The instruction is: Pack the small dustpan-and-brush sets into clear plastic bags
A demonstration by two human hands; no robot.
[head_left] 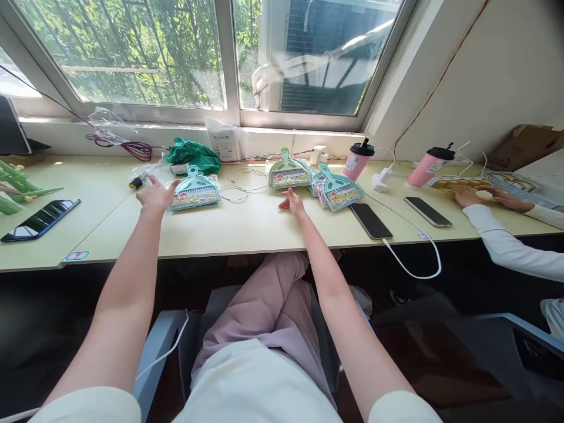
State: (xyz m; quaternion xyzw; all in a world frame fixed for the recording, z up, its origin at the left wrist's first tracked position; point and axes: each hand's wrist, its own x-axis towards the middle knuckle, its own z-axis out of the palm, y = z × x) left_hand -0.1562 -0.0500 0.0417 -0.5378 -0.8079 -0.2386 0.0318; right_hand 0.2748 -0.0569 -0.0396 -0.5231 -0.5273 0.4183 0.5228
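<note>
Spread, presumably since neither holds anything, my left hand [157, 194] and right hand [294, 204] sit just left and well right of the leftmost dustpan set [195, 194].

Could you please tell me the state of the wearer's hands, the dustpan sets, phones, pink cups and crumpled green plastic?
Left hand: open, fingers spread.
Right hand: open, holding nothing visible.
Left dustpan set: packaged.
Middle dustpan set: packaged.
Right dustpan set: packaged.
Left phone: screen dark, with reflections.
Middle phone: screen dark, cable plugged in.
Right phone: screen dark.
Left pink cup: lid on.
Right pink cup: lid on.
Green plastic: crumpled.
</note>
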